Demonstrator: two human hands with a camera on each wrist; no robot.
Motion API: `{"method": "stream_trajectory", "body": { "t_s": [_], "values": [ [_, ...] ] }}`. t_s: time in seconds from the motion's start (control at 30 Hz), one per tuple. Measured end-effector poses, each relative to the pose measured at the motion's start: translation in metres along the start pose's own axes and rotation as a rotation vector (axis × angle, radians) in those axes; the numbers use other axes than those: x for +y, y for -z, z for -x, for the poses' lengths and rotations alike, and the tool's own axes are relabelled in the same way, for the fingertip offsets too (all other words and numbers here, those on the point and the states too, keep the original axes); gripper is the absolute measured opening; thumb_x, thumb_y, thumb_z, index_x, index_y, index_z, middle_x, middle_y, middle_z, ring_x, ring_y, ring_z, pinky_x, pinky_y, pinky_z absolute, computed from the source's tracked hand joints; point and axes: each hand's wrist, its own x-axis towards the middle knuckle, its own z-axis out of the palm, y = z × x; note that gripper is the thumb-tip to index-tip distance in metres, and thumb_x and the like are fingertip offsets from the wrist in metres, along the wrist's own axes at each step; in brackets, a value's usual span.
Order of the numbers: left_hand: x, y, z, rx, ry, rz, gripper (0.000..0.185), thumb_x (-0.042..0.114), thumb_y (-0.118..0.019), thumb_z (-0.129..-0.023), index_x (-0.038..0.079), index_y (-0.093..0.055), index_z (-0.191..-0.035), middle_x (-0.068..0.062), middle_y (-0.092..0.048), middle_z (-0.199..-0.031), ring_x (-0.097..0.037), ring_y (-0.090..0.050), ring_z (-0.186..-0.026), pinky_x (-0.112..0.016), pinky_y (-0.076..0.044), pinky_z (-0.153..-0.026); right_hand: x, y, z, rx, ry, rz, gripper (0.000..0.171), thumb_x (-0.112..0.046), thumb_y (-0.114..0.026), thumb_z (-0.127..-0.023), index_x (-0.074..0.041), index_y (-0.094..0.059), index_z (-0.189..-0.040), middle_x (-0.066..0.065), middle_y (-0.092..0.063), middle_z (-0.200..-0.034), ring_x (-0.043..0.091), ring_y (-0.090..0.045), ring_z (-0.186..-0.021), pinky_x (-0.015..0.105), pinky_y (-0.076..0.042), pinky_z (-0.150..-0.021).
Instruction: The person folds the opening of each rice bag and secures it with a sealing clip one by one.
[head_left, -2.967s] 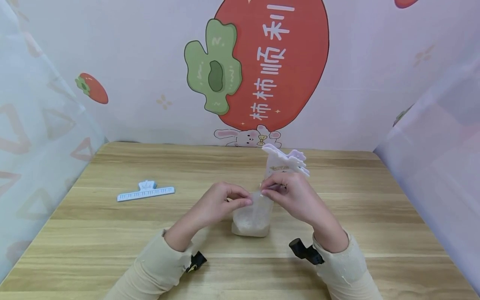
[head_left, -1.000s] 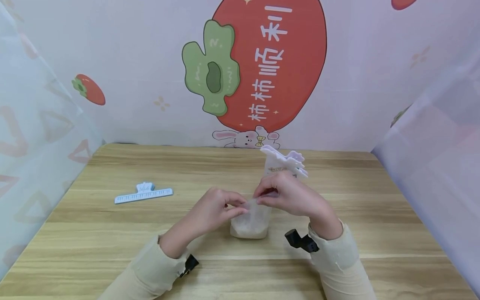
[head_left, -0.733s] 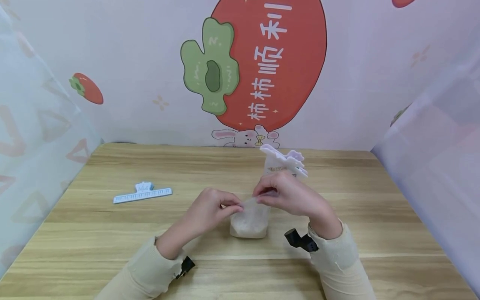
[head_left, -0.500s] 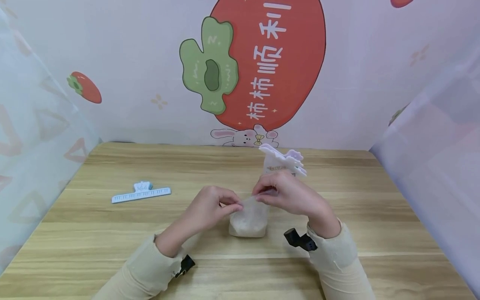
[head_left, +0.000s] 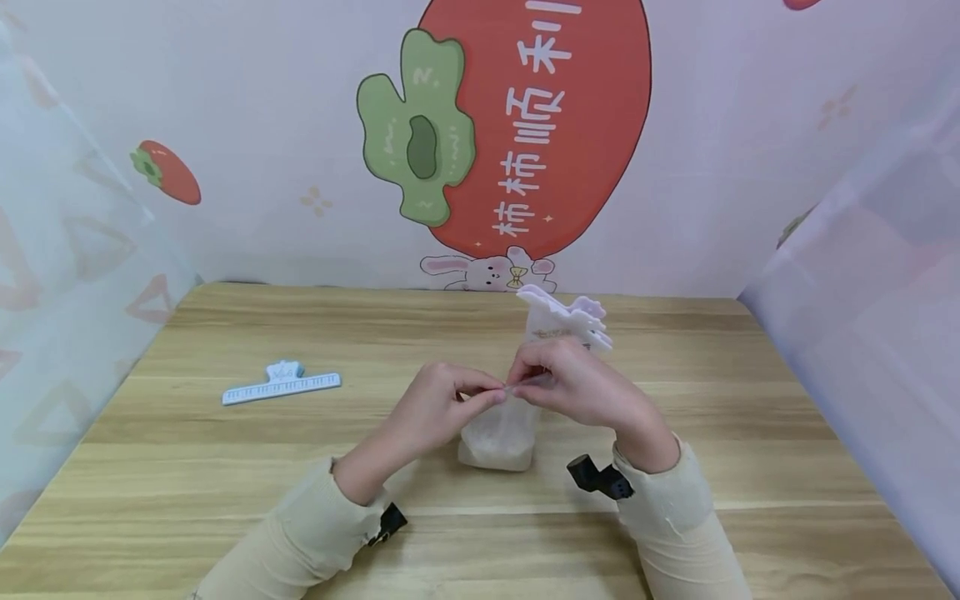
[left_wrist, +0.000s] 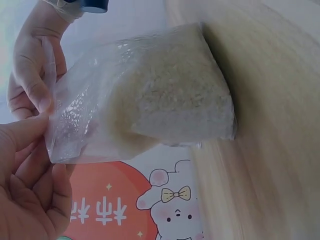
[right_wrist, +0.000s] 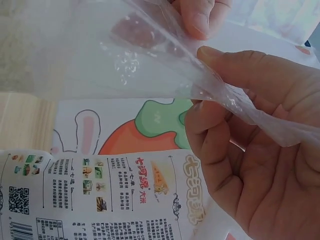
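Note:
A clear plastic bag (head_left: 498, 437) half full of white grains stands on the wooden table (head_left: 225, 467). My left hand (head_left: 486, 397) pinches the bag's top edge from the left. My right hand (head_left: 525, 386) pinches the same edge from the right, fingertips almost meeting. In the left wrist view the bag (left_wrist: 150, 95) bulges with grains, and the left hand (left_wrist: 27, 150) and right hand (left_wrist: 35, 80) hold its thin rim. The right wrist view shows the film (right_wrist: 125, 55) stretched over my right hand (right_wrist: 260, 150).
A white printed pouch (head_left: 558, 321) with a lilac clip on top stands just behind my right hand; its label (right_wrist: 100, 200) fills the right wrist view. A pale blue bag clip (head_left: 281, 385) lies at the table's left. Cloth walls enclose three sides.
My left hand has slid right and slightly up along the bag's top, closing the gap to the right hand. The bag stays standing in place.

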Motion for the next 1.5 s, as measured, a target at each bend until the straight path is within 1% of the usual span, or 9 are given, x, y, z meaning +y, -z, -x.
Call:
{"method": "stream_trajectory", "body": {
  "t_s": [0.2, 0.33, 0.47, 0.63, 0.9, 1.07, 1.17, 1.37, 1.5],
  "values": [
    [0.0, 0.002, 0.003, 0.024, -0.028, -0.026, 0.014, 0.019, -0.072, -0.092, 0.01, -0.08, -0.097, -0.003, -0.079, -0.093, -0.009, -0.071, -0.079, -0.016, -0.053, -0.063, 0.001, 0.001, 0.0, 0.012, -0.025, -0.066, 0.007, -0.002, -0.076, -0.085, -0.008, -0.074, -0.086, -0.002, -0.071, -0.081, 0.007, -0.06, -0.073, 0.022, -0.053, -0.064],
    [-0.002, 0.003, 0.005, 0.029, -0.025, -0.037, 0.014, 0.02, -0.072, -0.092, 0.009, -0.08, -0.097, -0.004, -0.078, -0.094, -0.01, -0.072, -0.081, -0.016, -0.052, -0.062, 0.001, 0.0, 0.0, 0.054, -0.033, -0.097, 0.009, -0.002, -0.079, -0.082, -0.009, -0.073, -0.081, -0.002, -0.069, -0.078, 0.008, -0.058, -0.072, 0.022, -0.051, -0.064],
    [-0.001, 0.003, 0.006, 0.025, -0.02, -0.054, 0.014, 0.02, -0.072, -0.091, 0.009, -0.08, -0.097, -0.003, -0.078, -0.095, -0.01, -0.072, -0.082, -0.016, -0.053, -0.064, 0.002, -0.001, 0.0, 0.106, -0.062, -0.132, 0.012, 0.0, -0.08, -0.08, -0.009, -0.073, -0.076, -0.001, -0.069, -0.076, 0.01, -0.059, -0.074, 0.023, -0.052, -0.068],
    [-0.003, 0.004, 0.009, 0.018, -0.028, -0.096, 0.014, 0.019, -0.073, -0.091, 0.009, -0.08, -0.097, -0.003, -0.078, -0.094, -0.01, -0.072, -0.083, -0.015, -0.053, -0.066, 0.001, -0.002, 0.001, 0.13, -0.114, -0.164, 0.013, 0.002, -0.079, -0.079, -0.008, -0.073, -0.073, 0.001, -0.07, -0.076, 0.013, -0.063, -0.078, 0.024, -0.055, -0.071],
    [-0.008, 0.008, 0.013, 0.009, -0.062, -0.171, 0.011, 0.019, -0.074, -0.09, 0.01, -0.08, -0.093, 0.0, -0.078, -0.089, -0.005, -0.069, -0.075, -0.015, -0.05, -0.062, -0.003, -0.003, 0.0, 0.168, -0.258, -0.207, 0.013, -0.001, -0.081, -0.079, -0.006, -0.073, -0.07, 0.006, -0.069, -0.074, 0.016, -0.059, -0.072, 0.022, -0.049, -0.06],
    [-0.013, 0.01, 0.019, 0.001, -0.08, -0.172, 0.008, 0.015, -0.074, -0.09, 0.01, -0.079, -0.092, -0.001, -0.078, -0.088, -0.006, -0.071, -0.078, -0.017, -0.052, -0.063, -0.004, -0.002, 0.001, 0.167, -0.27, -0.201, 0.014, -0.001, -0.081, -0.078, -0.005, -0.072, -0.069, 0.005, -0.067, -0.071, 0.014, -0.054, -0.066, 0.021, -0.044, -0.056],
    [-0.015, 0.01, 0.024, -0.01, -0.05, -0.155, 0.008, 0.011, -0.073, -0.09, 0.009, -0.079, -0.095, -0.002, -0.078, -0.092, -0.008, -0.072, -0.082, -0.018, -0.055, -0.067, -0.005, -0.001, 0.003, 0.151, -0.267, -0.2, 0.014, -0.001, -0.082, -0.078, -0.005, -0.071, -0.069, 0.004, -0.066, -0.071, 0.012, -0.053, -0.064, 0.02, -0.043, -0.055],
    [-0.02, 0.01, 0.03, -0.014, 0.051, -0.062, 0.01, 0.005, -0.072, -0.089, 0.007, -0.079, -0.096, -0.005, -0.078, -0.093, -0.003, -0.063, -0.074, -0.017, -0.054, -0.064, -0.005, 0.0, 0.004, 0.119, -0.249, -0.159, 0.014, -0.003, -0.082, -0.078, -0.006, -0.07, -0.071, 0.003, -0.066, -0.071, 0.012, -0.052, -0.063, 0.02, -0.043, -0.055],
    [-0.025, 0.009, 0.029, -0.015, 0.105, 0.014, 0.011, 0.007, -0.073, -0.089, 0.008, -0.078, -0.098, -0.005, -0.078, -0.094, -0.005, -0.069, -0.08, -0.018, -0.055, -0.068, -0.007, -0.001, 0.004, 0.126, -0.215, -0.114, 0.015, -0.003, -0.082, -0.079, -0.007, -0.068, -0.072, 0.001, -0.064, -0.071, 0.012, -0.051, -0.066, 0.02, -0.043, -0.057]
  ]
}}
